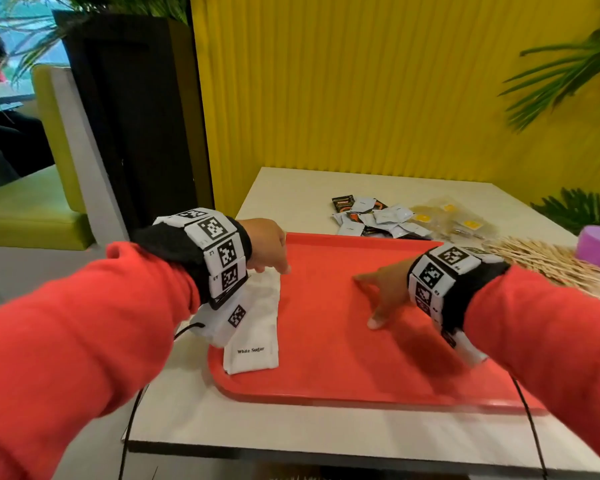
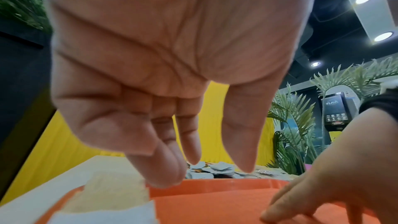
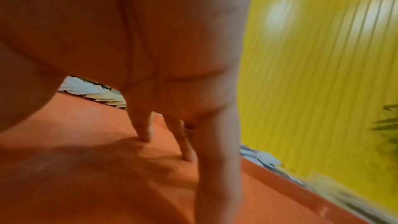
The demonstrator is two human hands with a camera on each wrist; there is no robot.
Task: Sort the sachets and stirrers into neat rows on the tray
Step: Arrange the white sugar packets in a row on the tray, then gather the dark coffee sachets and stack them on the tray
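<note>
You have one row of white paper sugar sachets point(image 1: 257, 323) on the flat red plastic tray point(image 1: 326, 375). Mixed sachets point(image 1: 371, 216) and wooden stirrers point(image 1: 541, 261) wait on the tabletop point(image 1: 291, 192). Left hand point(image 1: 267, 244) and right hand point(image 1: 385, 289): fingers relaxed, spread, holding nothing.
</note>
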